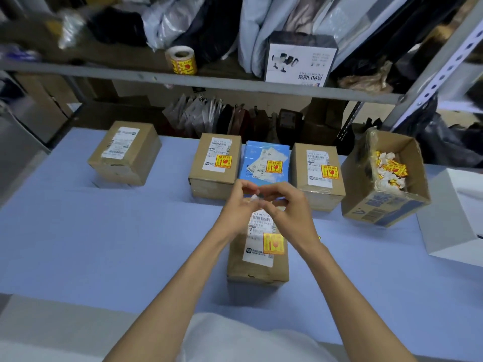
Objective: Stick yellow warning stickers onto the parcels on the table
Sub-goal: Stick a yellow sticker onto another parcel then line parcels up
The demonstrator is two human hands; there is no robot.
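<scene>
Head: hands [239,210] [287,212] fingertip-to-fingertip around white scrap [254,198]

Left hand [239,209] and right hand [286,209] pinch a white scrap [254,197] above the near parcel [257,269]. A blue parcel [264,163] stands beyond it.

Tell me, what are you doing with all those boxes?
A person is putting stickers on parcels. The left hand and right hand pinch a small white paper scrap above the near brown cardboard parcel, which already carries a yellow warning sticker. Behind it, the blue parcel and the brown boxes either side of it are stickered too. The far-left brown cardboard parcel has none yet.
</scene>
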